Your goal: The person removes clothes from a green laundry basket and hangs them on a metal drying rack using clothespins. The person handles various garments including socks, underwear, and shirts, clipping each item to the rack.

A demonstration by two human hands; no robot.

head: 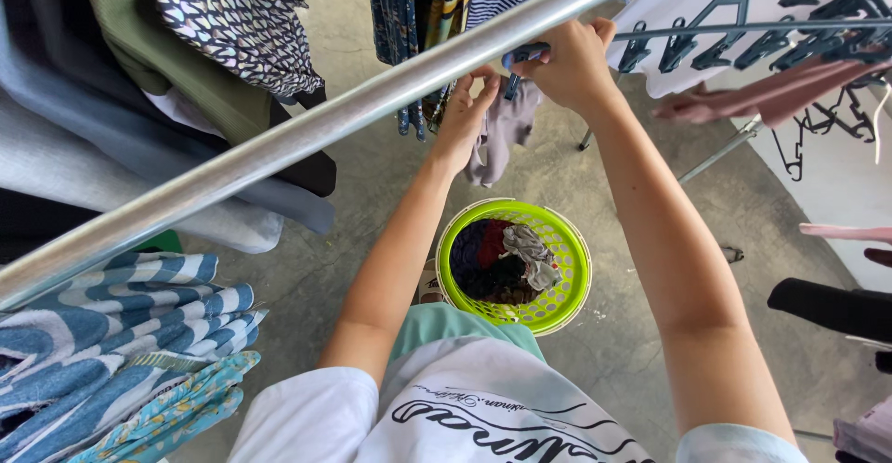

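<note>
1. Overhead, both hands meet at the metal rail [307,129]: the left hand [465,115] pinches the top edge of a small grey garment [502,133], and the right hand [567,59] is closed on a blue clothes peg [525,54] just above it.
2. Hanging from the grip, the garment's long axis runs straight down.
3. Directly beneath it on the floor stands the green basket [571,240], well apart from the hands.

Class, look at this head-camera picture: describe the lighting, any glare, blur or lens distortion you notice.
Head view: soft, even daylight with faint shadows; a bright sheen runs along the metal rail; the wide lens bows the edges; the near striped towel looks slightly soft, while both hands, left hand and right hand, and the green basket are sharp.
</note>
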